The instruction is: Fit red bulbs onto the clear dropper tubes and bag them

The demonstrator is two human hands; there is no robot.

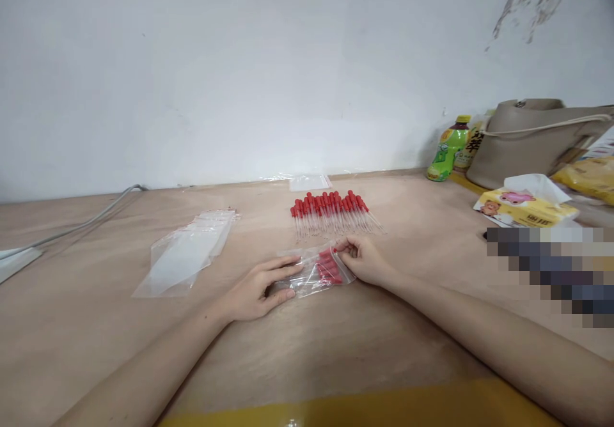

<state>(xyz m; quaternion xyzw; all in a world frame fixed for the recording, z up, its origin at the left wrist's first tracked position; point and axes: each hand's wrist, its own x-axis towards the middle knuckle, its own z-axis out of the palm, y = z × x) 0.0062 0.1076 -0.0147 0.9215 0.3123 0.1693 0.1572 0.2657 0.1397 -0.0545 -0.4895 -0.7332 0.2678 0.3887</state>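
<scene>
A clear zip bag (309, 277) lies on the table in front of me, with several red-capped clear droppers inside, their red ends toward the bag's right-hand opening. My left hand (261, 289) rests on the bag's left end, fingers spread and stretched out. At the opening, my right hand (359, 257) pinches the bag's edge with thumb and forefinger. Just beyond the bag lies a row of loose red-capped droppers (330, 206), caps pointing away from me. To the left, flat clear zip bags (187, 251) are fanned out in an overlapping stack.
Against the wall lie more clear bags (309, 183). On the right stand a green drink bottle (448, 149), a beige handbag (522, 139) and a yellow tissue pack (525, 206). A grey cable (96, 216) crosses the far left. Brown covering (240, 357) spreads over the table.
</scene>
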